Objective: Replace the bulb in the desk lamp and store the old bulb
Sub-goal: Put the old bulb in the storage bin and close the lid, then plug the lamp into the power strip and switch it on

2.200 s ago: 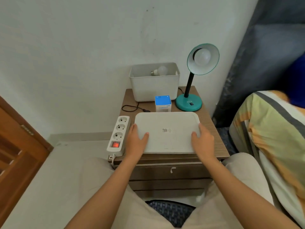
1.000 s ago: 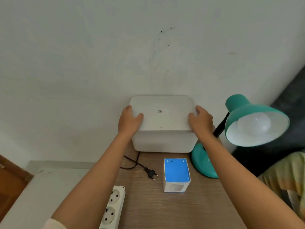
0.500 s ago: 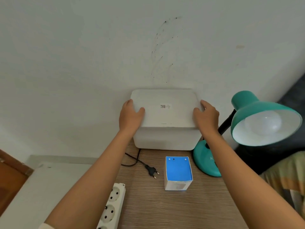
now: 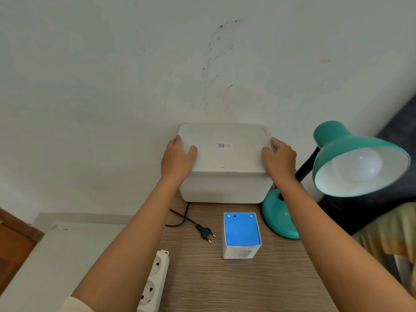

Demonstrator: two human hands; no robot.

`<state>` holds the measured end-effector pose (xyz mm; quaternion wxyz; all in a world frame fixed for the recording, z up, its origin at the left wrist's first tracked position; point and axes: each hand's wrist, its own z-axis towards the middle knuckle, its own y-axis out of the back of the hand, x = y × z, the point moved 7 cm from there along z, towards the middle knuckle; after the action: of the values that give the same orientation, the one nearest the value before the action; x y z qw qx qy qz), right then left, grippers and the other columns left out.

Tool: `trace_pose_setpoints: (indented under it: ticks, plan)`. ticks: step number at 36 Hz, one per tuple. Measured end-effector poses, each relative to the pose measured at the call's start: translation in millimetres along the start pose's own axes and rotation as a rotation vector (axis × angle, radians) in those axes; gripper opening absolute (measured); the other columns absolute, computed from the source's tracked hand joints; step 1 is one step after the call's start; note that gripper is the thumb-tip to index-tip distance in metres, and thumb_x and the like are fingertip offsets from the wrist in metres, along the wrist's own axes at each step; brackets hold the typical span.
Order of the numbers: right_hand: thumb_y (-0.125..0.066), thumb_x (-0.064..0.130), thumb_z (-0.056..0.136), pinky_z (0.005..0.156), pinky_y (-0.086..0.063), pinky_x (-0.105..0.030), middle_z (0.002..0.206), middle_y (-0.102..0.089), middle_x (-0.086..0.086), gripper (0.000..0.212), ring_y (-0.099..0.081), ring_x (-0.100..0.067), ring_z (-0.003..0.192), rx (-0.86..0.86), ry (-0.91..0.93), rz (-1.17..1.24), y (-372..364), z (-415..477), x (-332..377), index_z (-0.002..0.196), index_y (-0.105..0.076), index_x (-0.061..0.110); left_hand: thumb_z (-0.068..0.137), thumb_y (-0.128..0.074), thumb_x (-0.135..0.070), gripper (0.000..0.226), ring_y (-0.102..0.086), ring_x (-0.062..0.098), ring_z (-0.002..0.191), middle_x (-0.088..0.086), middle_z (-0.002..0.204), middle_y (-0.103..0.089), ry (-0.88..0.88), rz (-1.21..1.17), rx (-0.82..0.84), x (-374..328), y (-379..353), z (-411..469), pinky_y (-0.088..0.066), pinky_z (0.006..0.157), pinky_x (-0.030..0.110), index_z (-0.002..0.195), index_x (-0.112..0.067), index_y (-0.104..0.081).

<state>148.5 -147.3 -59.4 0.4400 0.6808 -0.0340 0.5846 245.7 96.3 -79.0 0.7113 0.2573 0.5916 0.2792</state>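
A white lid (image 4: pixel 225 152) lies flat on top of the white storage bin (image 4: pixel 225 190) against the wall. My left hand (image 4: pixel 177 158) grips the lid's left edge and my right hand (image 4: pixel 279 158) grips its right edge. The bin's inside is hidden under the lid. To the right stands a teal desk lamp (image 4: pixel 279 215) with a white bulb (image 4: pixel 358 165) seated in its shade. A blue-topped bulb carton (image 4: pixel 242 235) stands on the wooden nightstand (image 4: pixel 225 282) in front of the bin.
The lamp's black plug (image 4: pixel 206 233) lies unplugged on the nightstand. A white power strip (image 4: pixel 153 282) hangs over the left edge. A striped cushion (image 4: pixel 391 235) sits at the right, and a wooden door (image 4: pixel 13 239) at the far left.
Both hands carried the lid from the front of the nightstand up onto the bin. Over the last half second they have stayed on its edges, and the view shifted slightly.
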Motion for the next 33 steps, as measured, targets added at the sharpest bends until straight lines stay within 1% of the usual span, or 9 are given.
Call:
trace_pose_setpoints:
  ticks: [7,9,12,15,18,20,25,30,33]
  plan:
    - [-0.045,0.007,0.089,0.102,-0.035,-0.046,0.129,-0.05,-0.031,0.04,-0.046,-0.041,0.12,0.014,0.007,0.022,-1,0,-4,0.12,-0.044,-0.017,0.092,-0.048,-0.033,0.043,-0.05,0.027,0.112,0.012,0.126,-0.052,0.003,-0.027,-0.029,2,-1,-1,-0.034,0.08,0.027,0.126,-0.005,-0.048]
    - [-0.045,0.01,0.091,0.106,-0.035,-0.039,0.135,-0.049,-0.024,0.042,-0.045,-0.035,0.126,0.037,0.017,0.015,-3,1,-3,0.127,-0.044,-0.01,0.091,-0.048,-0.033,0.042,-0.051,0.028,0.111,0.013,0.123,-0.052,0.012,-0.027,-0.011,3,-1,0,-0.036,0.08,0.03,0.122,-0.004,-0.049]
    - [-0.043,0.015,0.094,0.111,-0.027,-0.032,0.147,-0.039,-0.014,0.049,-0.036,-0.026,0.136,0.071,0.036,-0.021,-6,1,-2,0.141,-0.035,0.003,0.091,-0.049,-0.032,0.041,-0.051,0.03,0.109,0.015,0.121,-0.053,0.021,-0.047,0.027,3,1,0,-0.041,0.084,0.035,0.118,-0.002,-0.05]
    - [-0.042,0.013,0.094,0.108,-0.03,-0.033,0.146,-0.039,-0.014,0.045,-0.038,-0.028,0.133,0.081,0.068,-0.095,-4,-3,3,0.137,-0.039,0.001,0.092,-0.049,-0.03,0.038,-0.053,0.031,0.105,0.017,0.118,-0.054,0.007,-0.051,0.04,-1,8,-5,-0.041,0.08,0.034,0.112,0.002,-0.052]
    - [-0.042,0.01,0.092,0.102,-0.034,-0.033,0.143,-0.041,-0.016,0.04,-0.041,-0.03,0.128,0.088,0.099,-0.14,-2,-10,10,0.13,-0.045,-0.004,0.093,-0.048,-0.031,0.039,-0.053,0.028,0.108,0.013,0.12,-0.053,0.0,-0.062,0.046,-4,19,-13,-0.044,0.084,0.035,0.118,-0.002,-0.053]
    - [-0.042,0.009,0.092,0.104,-0.033,-0.032,0.145,-0.04,-0.015,0.043,-0.04,-0.03,0.131,0.094,0.116,-0.14,0,-17,15,0.133,-0.043,-0.002,0.093,-0.048,-0.033,0.039,-0.053,0.029,0.109,0.012,0.121,-0.053,-0.014,-0.054,0.039,-7,29,-19,-0.044,0.082,0.034,0.119,-0.004,-0.053]
    - [-0.044,0.013,0.094,0.11,-0.028,-0.031,0.146,-0.04,-0.015,0.046,-0.037,-0.027,0.135,0.151,0.179,-0.092,-2,-46,33,0.138,-0.04,0.002,0.096,-0.047,-0.03,0.04,-0.048,0.028,0.118,0.014,0.128,-0.048,-0.059,-0.008,0.012,-17,60,-45,-0.033,0.083,0.026,0.124,-0.001,-0.049]
    - [-0.046,0.012,0.094,0.109,-0.028,-0.029,0.144,-0.043,-0.015,0.044,-0.038,-0.025,0.134,0.198,0.286,-0.105,-12,-92,49,0.136,-0.043,0.002,0.094,-0.046,-0.033,0.034,-0.05,0.021,0.105,0.004,0.115,-0.052,-0.115,0.03,0.028,-1,79,-83,-0.043,0.082,0.032,0.113,-0.006,-0.055]
    - [-0.047,0.011,0.092,0.107,-0.032,-0.029,0.141,-0.047,-0.014,0.043,-0.042,-0.025,0.131,0.239,0.341,-0.111,-25,-122,52,0.134,-0.046,0.002,0.095,-0.045,-0.034,0.037,-0.05,0.026,0.111,0.01,0.118,-0.053,-0.133,0.086,0.055,12,83,-116,-0.045,0.089,0.039,0.116,-0.005,-0.053]
